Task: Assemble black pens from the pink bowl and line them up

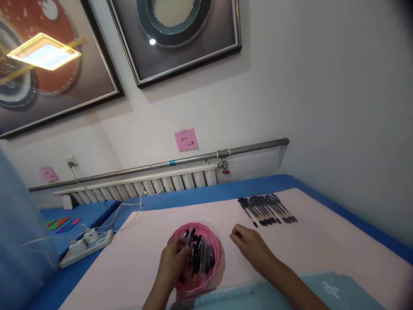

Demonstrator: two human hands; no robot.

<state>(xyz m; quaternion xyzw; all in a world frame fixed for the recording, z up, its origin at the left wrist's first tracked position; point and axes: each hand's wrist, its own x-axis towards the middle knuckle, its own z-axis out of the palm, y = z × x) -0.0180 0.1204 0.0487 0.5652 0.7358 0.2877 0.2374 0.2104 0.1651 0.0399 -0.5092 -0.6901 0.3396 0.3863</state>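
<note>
- Covering the blue table (248,186) beneath both hands: a pink sheet (135,254), serving as the work surface.
- Right hand (250,243): held above the sheet, fingers curled nearly closed; from where I stand, nothing shows in its grasp.
- Left hand (174,254): bent over the near side of its container, thumb and fingers drawn together. I cannot tell whether it grips a piece or only touches one.
- Container: one round pink bowl (213,242), under the left fingertips and left of the right hand.
- Finished portion, as I judge it: a row of dark pens (266,209), just beyond the right hand and slightly to its right. They lie side by side, ends roughly even; the leftmost is angled slightly away.
- Remaining portion, as I judge it: loose clear and black pen pieces (202,258), jumbled in the bowl, right of the left fingers. Exact count: not readable. The work appears well advanced but incomplete.
</note>
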